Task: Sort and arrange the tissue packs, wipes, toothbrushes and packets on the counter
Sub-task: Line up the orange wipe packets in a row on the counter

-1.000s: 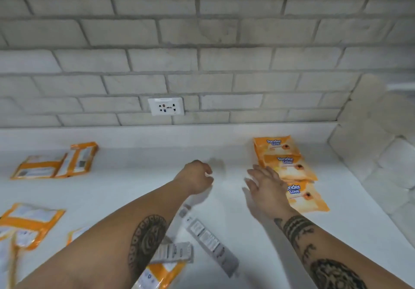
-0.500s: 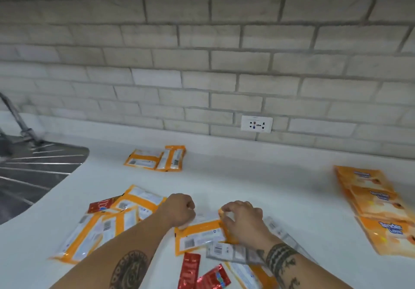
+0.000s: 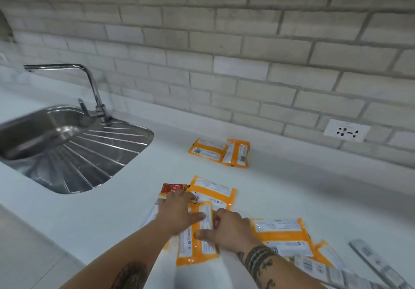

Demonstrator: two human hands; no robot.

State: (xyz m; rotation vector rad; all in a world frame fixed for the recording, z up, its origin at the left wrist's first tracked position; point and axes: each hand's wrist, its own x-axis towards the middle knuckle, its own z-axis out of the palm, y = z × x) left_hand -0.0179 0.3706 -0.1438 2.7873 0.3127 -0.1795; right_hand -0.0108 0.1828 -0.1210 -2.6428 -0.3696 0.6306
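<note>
Head view of a white counter [image 3: 292, 187], with the steel sink [image 3: 94, 154] as my anchor. Right of the sink and nearer me lies a loose pile [image 3: 280, 235] of orange packs, label side up. Both hands are on the top pack [image 3: 197, 243], which lies lengthwise toward me. My left hand [image 3: 177, 214], on the sink side, lies flat with its fingers fairly straight and its thumb across the label. My right hand [image 3: 229, 228], on the side away from the sink, curls its fingers at the pack's edge with the thumb on top, pinching it. Blur hides how firm that hold is. A red packet [image 3: 173, 187] peeks out at the pile's sink-side corner, just beyond the left fingertips. Two more packs [image 3: 220, 153] lie side by side right of the sink, near the wall. A toothbrush box [image 3: 377, 264] lies far right of the sink. I judge the step to be freeing this one pack from the pile. To do it well, I would press the left palm on the packs beneath so that nothing drags, then lift with the right pinch rather than slide. I would set the pack down with its own kind, same face up.
</note>
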